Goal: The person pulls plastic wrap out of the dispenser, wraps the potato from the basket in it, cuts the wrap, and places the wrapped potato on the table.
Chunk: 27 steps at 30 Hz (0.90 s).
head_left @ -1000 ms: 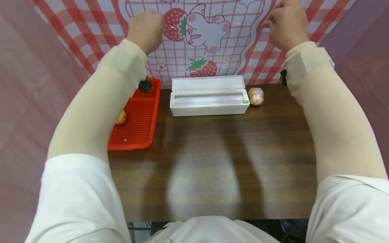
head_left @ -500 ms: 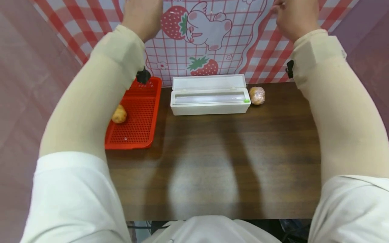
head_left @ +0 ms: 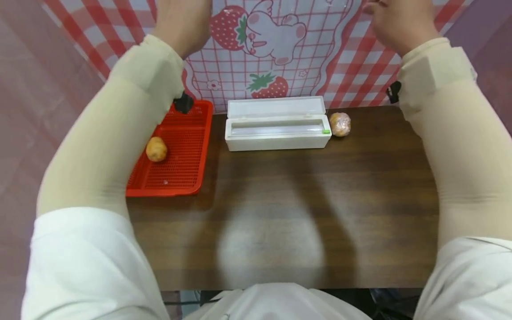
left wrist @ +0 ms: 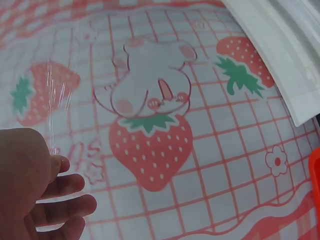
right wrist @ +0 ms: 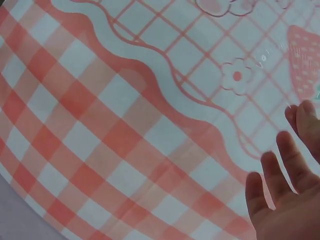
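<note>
Film sheet (left wrist: 55, 95): stretched clear between both raised hands, at the far edge over the strawberry-print cloth (head_left: 272, 66)
Left hand (left wrist: 35, 190): fingers loosely curled at film edge; grip could not be confirmed
Right hand (right wrist: 285, 195): fingers extended, relaxed; grip could not be told
Dispenser (head_left: 277, 126): lid open, far centre
Wrapped ball (head_left: 340, 124): done, right of dispenser
Unwrapped ball (head_left: 156, 149): left in red tray (head_left: 176, 178)
Writing: none legible

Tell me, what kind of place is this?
Probably a small food-wrapping table in a home or a staged corner. A white cling-film box sits open on a dark wooden table, beside a red tray and a strawberry-print cloth behind.
</note>
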Available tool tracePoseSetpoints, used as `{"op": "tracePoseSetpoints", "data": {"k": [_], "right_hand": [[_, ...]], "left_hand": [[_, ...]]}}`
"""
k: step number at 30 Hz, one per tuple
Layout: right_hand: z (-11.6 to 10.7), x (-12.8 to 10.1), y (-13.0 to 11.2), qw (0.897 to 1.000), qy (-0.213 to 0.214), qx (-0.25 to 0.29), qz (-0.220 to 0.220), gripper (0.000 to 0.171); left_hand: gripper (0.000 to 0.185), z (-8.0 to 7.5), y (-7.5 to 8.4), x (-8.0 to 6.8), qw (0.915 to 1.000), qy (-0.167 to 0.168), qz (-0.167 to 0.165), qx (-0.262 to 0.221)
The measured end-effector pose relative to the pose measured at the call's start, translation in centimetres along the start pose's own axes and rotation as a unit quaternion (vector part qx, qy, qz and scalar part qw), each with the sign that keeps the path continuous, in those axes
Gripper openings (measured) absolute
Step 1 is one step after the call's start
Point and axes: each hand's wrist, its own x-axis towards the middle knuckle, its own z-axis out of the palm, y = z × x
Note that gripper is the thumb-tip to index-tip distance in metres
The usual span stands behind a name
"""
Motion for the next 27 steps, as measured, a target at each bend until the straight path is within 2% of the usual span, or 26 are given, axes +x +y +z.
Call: {"op": "tracePoseSetpoints", "data": {"k": [3, 5, 8, 10, 12, 14, 17, 19, 21, 24, 27], "right_hand": [[-0.8, -1.5, 0.8, 0.999, -0.006, -0.002, -0.037, 0.038], [-1.3, -3.0, 1.1, 0.996, 0.013, -0.01, -0.088, 0.032], [-1.7, -5.8, 1.4, 0.979, 0.058, -0.023, -0.197, 0.022], [-1.7, -8.1, 1.7, 0.963, 0.088, -0.012, -0.254, 0.011], [-1.7, -10.5, 2.0, 0.946, 0.106, 0.0, -0.308, 0.004], [-1.2, -12.6, 2.3, 0.938, 0.107, 0.017, -0.33, 0.004], [-0.4, -15.9, 2.5, 0.938, 0.08, 0.042, -0.334, 0.009], [0.3, -18.2, 2.7, 0.943, 0.052, 0.064, -0.322, 0.005], [1.2, -20.5, 2.9, 0.946, 0.022, 0.076, -0.313, 0.022], [3.2, -23.4, 3.7, 0.939, -0.013, 0.106, -0.327, 0.046], [5.7, -26.1, 4.7, 0.935, -0.052, 0.126, -0.328, 0.046]], "left_hand": [[0.062, -0.3, 0.0, -1.5, 0.9994, 0.003, 0.027, 0.02], [0.054, -0.7, 0.2, -3.0, 0.999, -0.008, 0.034, 0.029], [0.041, -1.1, 0.4, -5.9, 0.9978, -0.015, 0.052, 0.037], [0.039, -1.3, 0.6, -8.0, 0.9964, -0.004, 0.075, 0.038], [0.037, -1.1, 0.6, -10.3, 0.9912, 0.043, 0.123, 0.026], [0.033, -0.2, 0.5, -12.4, 0.978, 0.102, 0.182, 0.005], [0.024, 1.5, 0.2, -15.5, 0.9457, 0.179, 0.268, -0.041], [0.023, 2.8, 0.1, -17.5, 0.928, 0.2, 0.306, -0.073], [0.023, 4.2, 0.1, -19.6, 0.9132, 0.214, 0.332, -0.101], [0.02, 6.8, 0.2, -22.4, 0.8927, 0.237, 0.359, -0.136], [0.014, 10.1, 0.7, -25.3, 0.873, 0.255, 0.386, -0.156]]}}
